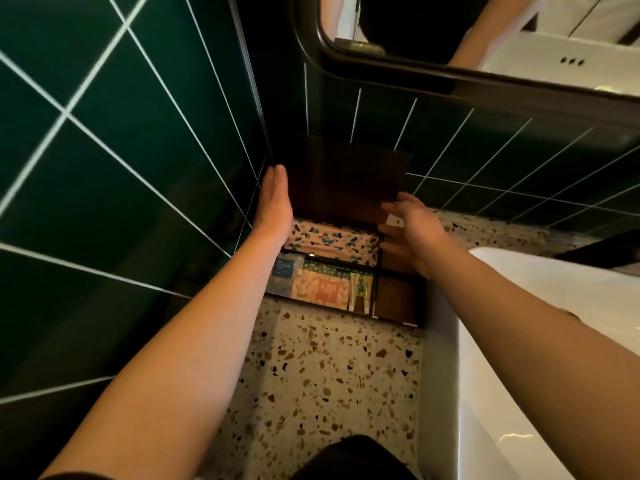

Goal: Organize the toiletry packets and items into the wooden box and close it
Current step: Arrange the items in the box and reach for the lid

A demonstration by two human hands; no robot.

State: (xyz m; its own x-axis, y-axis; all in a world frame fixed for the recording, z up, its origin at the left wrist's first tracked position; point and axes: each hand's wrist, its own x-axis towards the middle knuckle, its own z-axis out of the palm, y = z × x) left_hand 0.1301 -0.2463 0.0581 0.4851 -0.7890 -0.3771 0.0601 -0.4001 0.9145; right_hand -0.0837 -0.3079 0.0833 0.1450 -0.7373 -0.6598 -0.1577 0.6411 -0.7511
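Note:
A dark wooden box [398, 299] stands on the terrazzo counter in the corner, its lid [349, 178] raised upright against the green tiles. Inside lie a patterned pink packet [329, 240] at the back, and a blue packet [285, 275], an orange packet [322, 289] and small tubes [360, 292] in the front compartment. The right compartment shows bare wood. My left hand [275, 202] lies flat against the lid's left edge, fingers extended. My right hand [412, 226] is at the lid's lower right corner, fingers spread, and a small white item [394, 220] shows at its fingers.
A white basin [540, 341] fills the right side, touching the box. Green tiled walls close in on the left and back. A dark-framed mirror [450, 74] hangs above. Terrazzo counter [339, 375] stretches in front of the box.

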